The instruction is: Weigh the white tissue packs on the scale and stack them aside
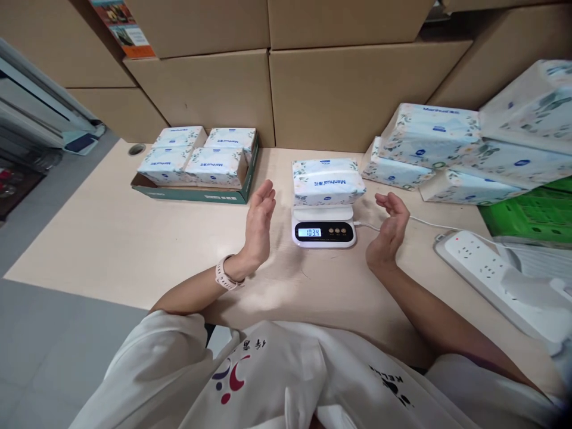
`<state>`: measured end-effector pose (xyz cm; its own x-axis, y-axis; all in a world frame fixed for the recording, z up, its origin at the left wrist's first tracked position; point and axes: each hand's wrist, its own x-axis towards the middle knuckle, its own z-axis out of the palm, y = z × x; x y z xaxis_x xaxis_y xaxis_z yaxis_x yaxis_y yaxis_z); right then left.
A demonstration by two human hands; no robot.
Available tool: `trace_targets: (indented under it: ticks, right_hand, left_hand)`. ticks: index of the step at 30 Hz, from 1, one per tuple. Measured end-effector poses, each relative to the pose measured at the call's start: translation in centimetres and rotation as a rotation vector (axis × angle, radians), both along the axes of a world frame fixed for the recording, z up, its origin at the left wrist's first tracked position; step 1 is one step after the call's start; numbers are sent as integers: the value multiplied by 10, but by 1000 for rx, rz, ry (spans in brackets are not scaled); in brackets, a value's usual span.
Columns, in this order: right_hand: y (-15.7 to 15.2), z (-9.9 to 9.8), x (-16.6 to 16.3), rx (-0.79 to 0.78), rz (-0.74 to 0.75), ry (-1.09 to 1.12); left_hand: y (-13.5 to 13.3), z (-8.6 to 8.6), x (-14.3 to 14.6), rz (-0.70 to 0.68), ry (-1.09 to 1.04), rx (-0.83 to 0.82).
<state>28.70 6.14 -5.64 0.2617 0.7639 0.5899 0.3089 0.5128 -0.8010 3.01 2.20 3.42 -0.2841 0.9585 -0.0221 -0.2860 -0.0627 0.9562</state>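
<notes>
A pack of tissues [328, 183] with a floral print rests on a white digital kitchen scale [297, 238], whose lit display appears to read 103.4. My left hand [259, 226] is held upright to the left of the scale, fingers stretched out and holding nothing. On the other side, my right hand [388, 232] stands with its palm turned inward and its fingers extended, also without anything in it. Both hands are apart from the pack and the scale. The plate under the pack is partly hidden.
At the left, a green cardboard tray [196, 194] holds several tissue packs. More tissue packs [431, 134] are piled at the right, by a green crate [531, 214]. A white power strip [496, 277] lies at the right, with a cable [440, 225] nearby. Cardboard boxes [348, 95] line the back.
</notes>
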Motion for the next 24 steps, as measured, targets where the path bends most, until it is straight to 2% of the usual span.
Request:
trace_targets:
  ticks: [24]
  right_hand:
    - [2,2,0,-29,-16,-11]
  left_hand:
    - [5,-6,0,-2,-32,-10]
